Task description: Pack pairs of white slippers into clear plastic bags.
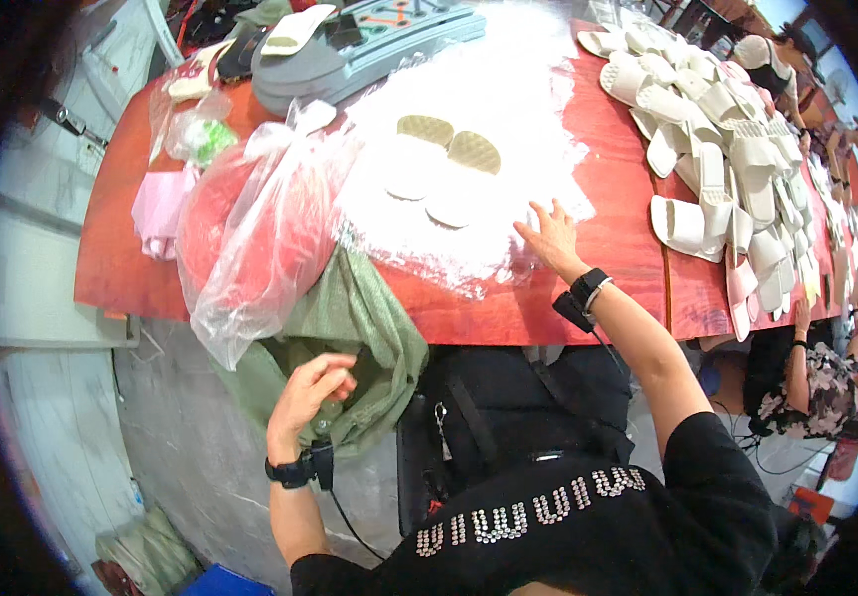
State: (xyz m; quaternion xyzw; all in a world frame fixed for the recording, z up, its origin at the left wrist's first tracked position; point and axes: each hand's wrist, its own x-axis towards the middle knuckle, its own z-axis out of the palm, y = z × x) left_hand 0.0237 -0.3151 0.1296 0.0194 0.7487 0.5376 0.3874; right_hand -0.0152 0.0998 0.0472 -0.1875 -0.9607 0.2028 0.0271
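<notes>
Resting flat on the white powder patch (489,109), the right hand (551,238) has its fingers spread wide and grips nothing. It sits at the patch's near-right edge, on the red table (618,159). Two white insoles (434,179) lie side by side mid-patch, ahead and left of that hand, apart from it; their far ends show a tan woven face.

Left hand (308,389) is down below the table edge, fingers curled against the green sack (369,328). Can't tell if it actually pinches the fabric.

Obstructions: a big clear plastic bag (250,238) over something red crowds the left of the patch, hanging over the edge above the sack. Grey machine (350,50) sits at the far side. A heap of white sandals (727,149) fills the right. Another person (816,377) sits at the right end.
</notes>
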